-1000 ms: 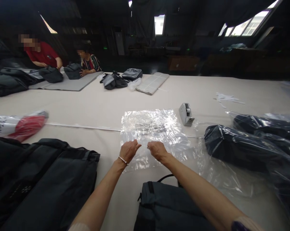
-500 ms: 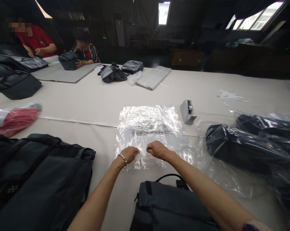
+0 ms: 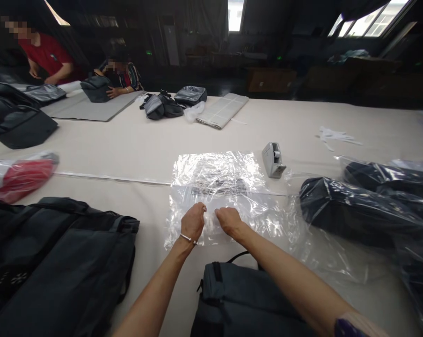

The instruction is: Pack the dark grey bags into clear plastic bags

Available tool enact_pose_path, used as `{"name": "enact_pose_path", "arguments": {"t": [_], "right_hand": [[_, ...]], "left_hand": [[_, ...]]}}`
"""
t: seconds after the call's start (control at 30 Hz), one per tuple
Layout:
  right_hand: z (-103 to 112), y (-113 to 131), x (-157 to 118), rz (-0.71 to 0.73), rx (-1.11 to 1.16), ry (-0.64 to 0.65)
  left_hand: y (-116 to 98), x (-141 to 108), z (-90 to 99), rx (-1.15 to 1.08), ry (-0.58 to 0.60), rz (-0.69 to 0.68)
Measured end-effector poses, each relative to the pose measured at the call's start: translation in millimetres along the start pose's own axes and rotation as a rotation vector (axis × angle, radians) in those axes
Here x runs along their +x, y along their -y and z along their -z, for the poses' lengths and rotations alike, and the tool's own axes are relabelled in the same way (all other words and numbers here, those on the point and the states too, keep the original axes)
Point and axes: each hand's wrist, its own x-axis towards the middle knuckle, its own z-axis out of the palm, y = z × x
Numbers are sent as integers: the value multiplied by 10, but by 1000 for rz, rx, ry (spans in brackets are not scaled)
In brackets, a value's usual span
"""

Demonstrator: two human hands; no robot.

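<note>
A clear plastic bag (image 3: 218, 164) with printed lines lies flat on the table in front of me. My left hand (image 3: 193, 221), with a bracelet at the wrist, is closed over the bag's near part, its thumb and fingers pinching the film. Just to its right, my right hand (image 3: 229, 220) is also closed on the film, knuckles up; the fingertips are partly hidden. Only a small gap separates the two hands. A dark grey backpack (image 3: 246, 299) lies below them, partly behind my right forearm.
A tape dispenser (image 3: 273, 160) stands beyond the bag. Dark bags in clear plastic (image 3: 341, 201) lie right; a large dark bag (image 3: 67, 262) and a red wrapped item (image 3: 27, 175) lie left. White gloves (image 3: 338, 135) and folded grey sheets (image 3: 223, 111) lie farther back. Two people work at far left.
My left hand has moved up and slightly right, turning so its fingers point more forward. The right hand stays almost in place. The person in red at far left leans lower.
</note>
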Motion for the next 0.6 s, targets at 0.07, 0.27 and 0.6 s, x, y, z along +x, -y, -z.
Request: {"name": "enact_pose_path", "arguments": {"t": [0.07,0.27,0.6], "right_hand": [[-1,-132,-2,-52,2,5],[187,-1015,-250,-286,165,-140],[91,-1990,-1028,-700,1336,-605]], "left_hand": [[36,-57,-35,-8,-21,-9],[551,-186,17,-80,-5,13],[1003,2,365,-802,-109,468]]}}
